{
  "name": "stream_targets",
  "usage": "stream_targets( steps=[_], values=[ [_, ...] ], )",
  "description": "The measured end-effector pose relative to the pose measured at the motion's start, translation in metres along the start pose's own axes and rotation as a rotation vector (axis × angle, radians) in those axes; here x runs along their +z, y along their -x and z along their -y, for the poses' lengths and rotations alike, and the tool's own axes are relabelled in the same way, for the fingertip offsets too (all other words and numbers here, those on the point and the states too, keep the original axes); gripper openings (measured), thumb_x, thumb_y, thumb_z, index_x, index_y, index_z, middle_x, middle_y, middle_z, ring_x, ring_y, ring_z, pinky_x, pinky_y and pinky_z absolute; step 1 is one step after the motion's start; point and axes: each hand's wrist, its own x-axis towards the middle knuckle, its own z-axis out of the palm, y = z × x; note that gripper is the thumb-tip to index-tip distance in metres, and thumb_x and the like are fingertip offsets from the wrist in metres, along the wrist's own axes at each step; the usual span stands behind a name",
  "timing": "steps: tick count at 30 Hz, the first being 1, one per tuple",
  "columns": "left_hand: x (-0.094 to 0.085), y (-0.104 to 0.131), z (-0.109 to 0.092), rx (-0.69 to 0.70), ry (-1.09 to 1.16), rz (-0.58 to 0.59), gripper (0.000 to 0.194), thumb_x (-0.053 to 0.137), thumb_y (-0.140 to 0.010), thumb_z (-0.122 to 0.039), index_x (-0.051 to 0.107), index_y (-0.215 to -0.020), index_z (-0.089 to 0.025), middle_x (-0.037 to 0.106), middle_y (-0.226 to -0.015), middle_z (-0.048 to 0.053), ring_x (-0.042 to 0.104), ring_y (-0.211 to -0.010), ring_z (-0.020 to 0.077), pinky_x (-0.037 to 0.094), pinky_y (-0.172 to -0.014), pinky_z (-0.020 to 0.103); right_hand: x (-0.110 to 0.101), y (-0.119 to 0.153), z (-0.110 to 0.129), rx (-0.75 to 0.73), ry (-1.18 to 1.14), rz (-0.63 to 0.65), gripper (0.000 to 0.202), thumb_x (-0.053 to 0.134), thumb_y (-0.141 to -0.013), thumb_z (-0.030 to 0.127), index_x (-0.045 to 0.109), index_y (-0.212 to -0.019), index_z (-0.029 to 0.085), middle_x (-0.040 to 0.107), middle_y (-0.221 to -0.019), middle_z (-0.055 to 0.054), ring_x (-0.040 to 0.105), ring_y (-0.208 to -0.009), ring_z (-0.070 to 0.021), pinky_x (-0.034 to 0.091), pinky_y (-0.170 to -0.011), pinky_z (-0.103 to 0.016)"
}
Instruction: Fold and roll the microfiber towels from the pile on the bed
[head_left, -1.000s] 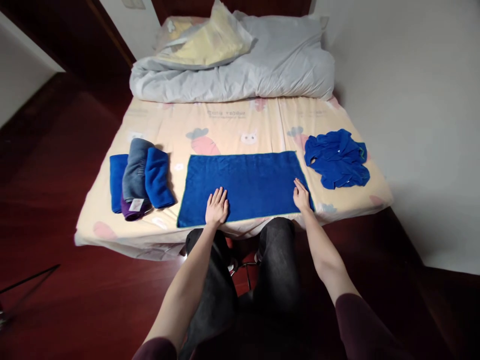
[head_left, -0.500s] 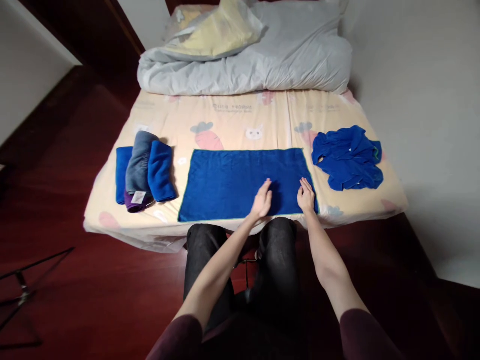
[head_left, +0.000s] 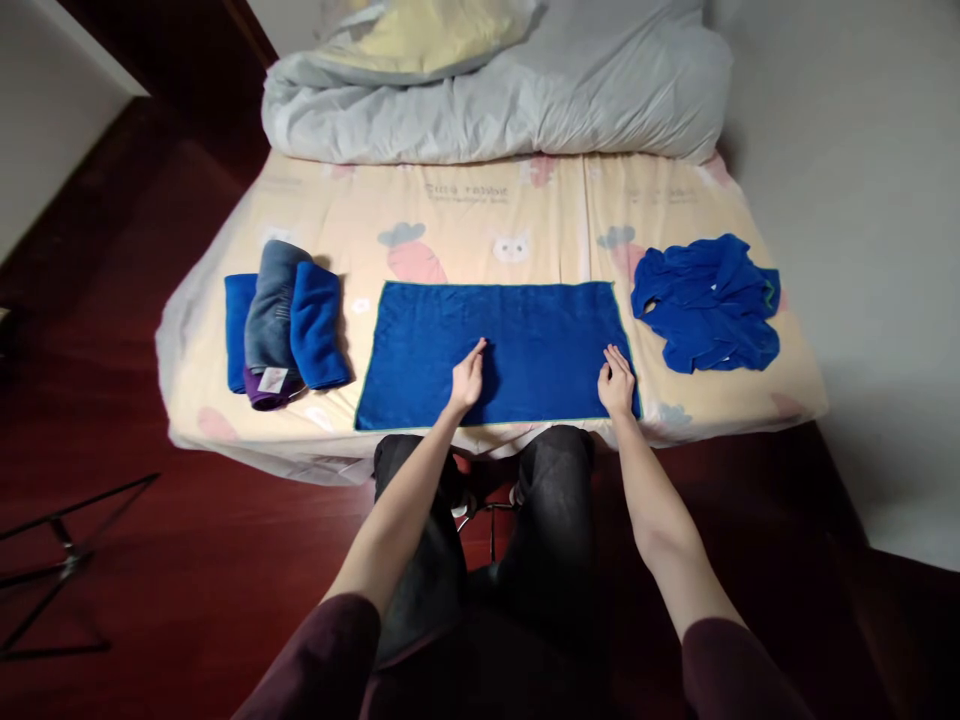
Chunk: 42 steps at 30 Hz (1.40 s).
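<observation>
A blue towel [head_left: 420, 350] with a thin green edge lies spread flat near the front of the bed. Over its middle is my left hand [head_left: 468, 378], fingers stretched out and the palm turned inward; whether it touches the cloth I cannot tell. My right hand [head_left: 616, 382] rests at the towel's right end, its fingers extended along the cloth by the edge. Neither hand grips anything. To the right lies a crumpled heap of blue cloths [head_left: 709, 305]. On the left are a folded grey-blue cloth [head_left: 271, 310], a blue folded cloth [head_left: 316, 325] and a purple one [head_left: 264, 398] with a white tag.
The bed [head_left: 510, 225] has a cream sheet printed with carrots and rabbits. A rolled grey quilt [head_left: 480, 120] and a yellow item in clear plastic [head_left: 442, 35] are at the back. A wall stands on the right. Black stand legs [head_left: 71, 560] are on the floor at left.
My left hand has moved left across the towel, away from the right hand. My right hand stays at the towel's right end. The view has tipped slightly downward.
</observation>
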Motion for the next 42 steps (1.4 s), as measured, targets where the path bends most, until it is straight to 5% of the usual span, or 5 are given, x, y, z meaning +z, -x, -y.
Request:
stream_targets(
  steps=[8,16,33,37,42],
  values=[
    [-0.102,0.006,0.037,-0.02,-0.179,-0.242,0.051,0.038,-0.11,-0.037,0.068,-0.143,-0.013,0.064,-0.153,0.013,0.059,-0.146,0.0233,0.041,-0.129,0.04,-0.001,-0.001,0.003,-0.01,-0.005,-0.01,0.05,0.039,-0.1,0.021,0.074,-0.134,0.01,0.069,-0.145,-0.019,0.059,-0.146,-0.0276,0.045,-0.128,-0.052],
    [-0.158,0.016,0.054,-0.033,-0.238,-0.341,0.048,0.039,-0.108,-0.034,0.069,-0.139,-0.014,0.065,-0.151,0.014,0.061,-0.143,0.0245,0.043,-0.127,0.043,-0.002,0.001,0.002,-0.011,0.022,0.001,0.05,0.039,-0.1,0.02,0.073,-0.136,0.011,0.069,-0.145,-0.017,0.058,-0.147,-0.0268,0.044,-0.128,-0.052],
    [-0.169,0.024,0.058,0.078,-0.397,-0.252,0.044,0.04,-0.102,-0.032,0.067,-0.131,-0.013,0.061,-0.154,0.017,0.052,-0.151,0.0283,0.037,-0.132,0.049,-0.003,-0.009,0.012,0.03,0.08,0.026,0.05,0.042,-0.099,0.022,0.071,-0.138,0.01,0.067,-0.148,-0.018,0.058,-0.147,-0.027,0.043,-0.129,-0.052],
    [-0.168,0.023,0.061,0.116,-0.399,-0.236,0.045,0.043,-0.1,-0.032,0.066,-0.135,-0.013,0.061,-0.154,0.018,0.05,-0.152,0.03,0.035,-0.133,0.051,0.035,-0.039,0.065,0.018,-0.027,0.086,0.05,0.041,-0.106,0.026,0.065,-0.148,0.014,0.063,-0.155,-0.012,0.053,-0.151,-0.0238,0.037,-0.134,-0.047],
    [-0.168,0.024,0.064,0.122,-0.391,-0.248,0.045,0.044,-0.101,-0.032,0.066,-0.136,-0.013,0.061,-0.154,0.018,0.051,-0.151,0.0307,0.036,-0.132,0.053,0.138,-0.046,0.197,-0.025,-0.328,0.229,0.051,0.041,-0.113,0.036,0.054,-0.159,0.019,0.057,-0.161,-0.003,0.051,-0.154,-0.0216,0.038,-0.133,-0.043]
  ],
)
